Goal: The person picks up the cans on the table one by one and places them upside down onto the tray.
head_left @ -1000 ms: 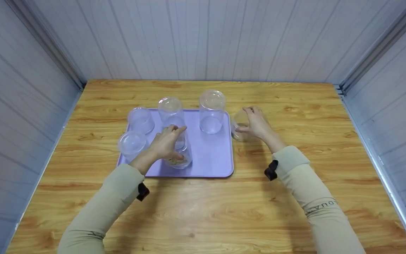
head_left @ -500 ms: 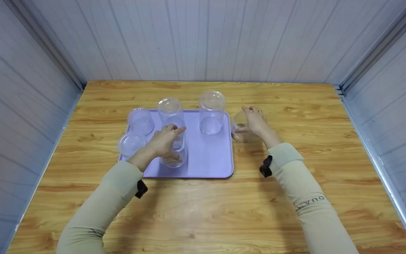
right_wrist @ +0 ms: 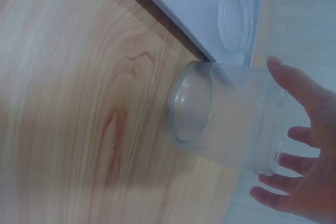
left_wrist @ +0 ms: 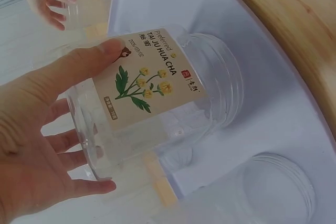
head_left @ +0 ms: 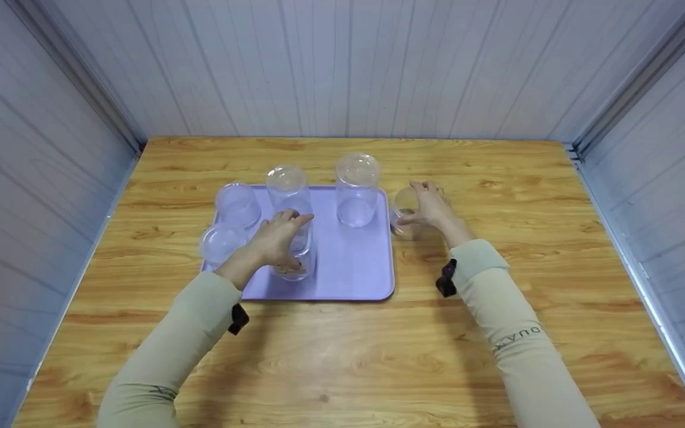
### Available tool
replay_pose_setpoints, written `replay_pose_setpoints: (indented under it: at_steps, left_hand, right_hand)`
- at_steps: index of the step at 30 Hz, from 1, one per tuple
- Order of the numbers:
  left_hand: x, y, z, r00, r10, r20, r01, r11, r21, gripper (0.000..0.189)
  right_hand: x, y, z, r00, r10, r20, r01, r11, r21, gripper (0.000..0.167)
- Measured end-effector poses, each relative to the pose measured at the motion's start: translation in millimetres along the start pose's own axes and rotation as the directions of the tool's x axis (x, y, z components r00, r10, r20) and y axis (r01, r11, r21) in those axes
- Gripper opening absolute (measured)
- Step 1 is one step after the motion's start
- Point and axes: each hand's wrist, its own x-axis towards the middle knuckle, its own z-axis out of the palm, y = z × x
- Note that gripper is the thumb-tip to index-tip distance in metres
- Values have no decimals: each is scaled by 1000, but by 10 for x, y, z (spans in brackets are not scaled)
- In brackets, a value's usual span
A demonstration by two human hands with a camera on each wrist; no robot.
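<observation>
My left hand grips a clear jar with a beige flower label, its thumb lying across the label and its fingers round the far side. The threaded mouth faces down at the lilac tray; whether it touches the tray I cannot tell. To the right of the tray, a second clear jar stands base-down on the table. My right hand holds this one from above, with thumb and fingers round its threaded neck.
On the tray's back part are two tall clear jars, one in the middle and one to the right. Two more clear jars sit along its left side. Pale walls enclose the wooden table at the back and sides.
The labelled jar in my left hand has shifted slightly left and become more upright. My right forearm has swung a little to the left, while the right hand stays at its jar.
</observation>
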Motion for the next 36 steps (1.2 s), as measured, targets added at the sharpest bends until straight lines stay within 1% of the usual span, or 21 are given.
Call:
replay_pose_setpoints:
  at_steps: [4,15,20,24,31,34,36]
  left_hand:
    - [-13,-13,12,1000,10,-11,-10,1000,-6,98]
    - [-42,-20,22,1000,0,-25,0,999,-35,101]
    - [-44,-18,6,1000,3,-28,-4,999,-41,101]
    - [-40,-12,-27,999,12,-34,-13,999,-35,99]
    - [-37,7,-93,999,-20,-43,19,999,-35,96]
    - [-38,12,-114,998,-19,-64,16,999,-42,94]
    - [-42,17,-129,996,-14,-88,10,999,-48,92]
  right_hand:
    - [11,3,0,1000,-5,2,5,1000,9,92]
    - [20,-7,-22,999,-29,-14,29,999,-15,86]
    - [4,-4,-33,999,-26,-27,26,1000,-12,85]
    - [-20,-8,-46,999,-2,-44,1,1000,-13,84]
    - [-92,-31,-71,997,13,-82,-13,1000,5,84]
    - [-140,-36,-99,994,13,-111,-13,1000,5,85]
    - [-180,-33,-121,992,10,-129,-9,1000,5,85]
